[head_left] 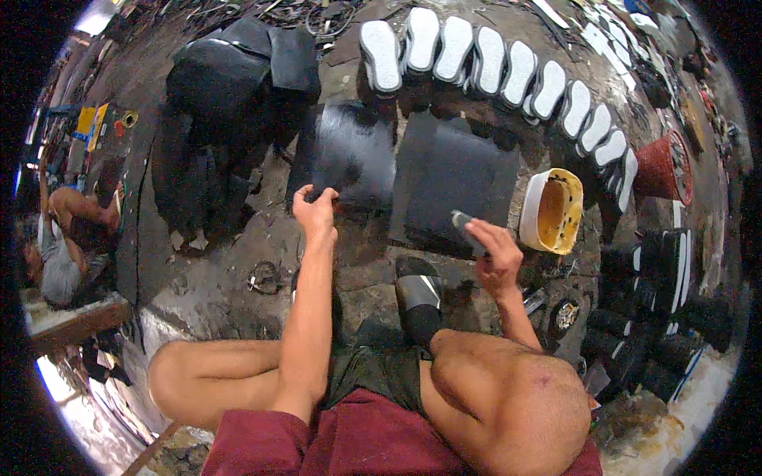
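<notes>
A glossy black sheet [355, 151] lies on the ground, its surface shining wet. My left hand [315, 213] is closed at its near edge, thumb and fingers gripping the sheet. Beside it to the right lies a duller black sheet [459, 174]. Over that sheet's near right corner, my right hand [498, 252] is closed round a small flat tool [460, 220] with a pale tip; the fingers hide most of it. Right of this hand stands a cut-open pale yellow container [530, 208] holding amber liquid, with dark specks on its inner wall.
White-faced shoe soles [456, 49] stand in a curved row beyond the sheets. A black material pile [214, 87] sits at left, a red basket [652, 168] at right, near stacked black pieces [671, 270]. Another person [67, 246] sits far left. Scraps litter the far ground.
</notes>
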Tool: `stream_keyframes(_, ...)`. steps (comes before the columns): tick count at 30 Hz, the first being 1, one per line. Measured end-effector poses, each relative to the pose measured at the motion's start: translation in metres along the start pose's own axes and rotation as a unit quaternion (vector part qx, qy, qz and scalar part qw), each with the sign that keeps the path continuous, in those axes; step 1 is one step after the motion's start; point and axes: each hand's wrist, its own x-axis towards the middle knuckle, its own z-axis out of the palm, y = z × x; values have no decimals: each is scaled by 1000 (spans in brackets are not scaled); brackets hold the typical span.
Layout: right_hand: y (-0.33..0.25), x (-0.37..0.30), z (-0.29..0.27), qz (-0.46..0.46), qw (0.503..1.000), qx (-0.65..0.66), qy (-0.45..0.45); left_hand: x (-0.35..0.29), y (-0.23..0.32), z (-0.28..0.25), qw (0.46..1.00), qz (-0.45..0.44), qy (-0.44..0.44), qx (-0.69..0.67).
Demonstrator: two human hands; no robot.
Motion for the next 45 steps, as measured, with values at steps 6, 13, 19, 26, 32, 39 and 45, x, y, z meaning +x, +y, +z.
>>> stream_keyframes(6, 45, 41, 2, 170, 977, 125, 43, -14, -2, -19, 885, 328, 95, 316)
stream_keyframes(13, 61, 122, 57, 100, 988, -116, -35, -132, -79, 61, 628, 547, -401, 382)
stream_keyframes(19, 50, 82, 82, 271, 946, -98, -148, -126, -123, 75, 599, 562, -406, 402)
stream_keyframes(26, 130, 117, 93, 354, 919, -171, -26, -118, -121, 75, 596, 546, -440, 391)
stream_keyframes(32, 105, 217, 114, 167, 952, -163, -198, -113, -117, 70, 609, 532, -460, 367)
stream_keyframes(39, 33, 171, 108, -176, 871, -49, -455, -112, -115, 69, 558, 552, -465, 410)
stream_keyframes(45, 100, 194, 72, 121, 949, -223, -186, -106, -98, 80, 594, 532, -479, 367)
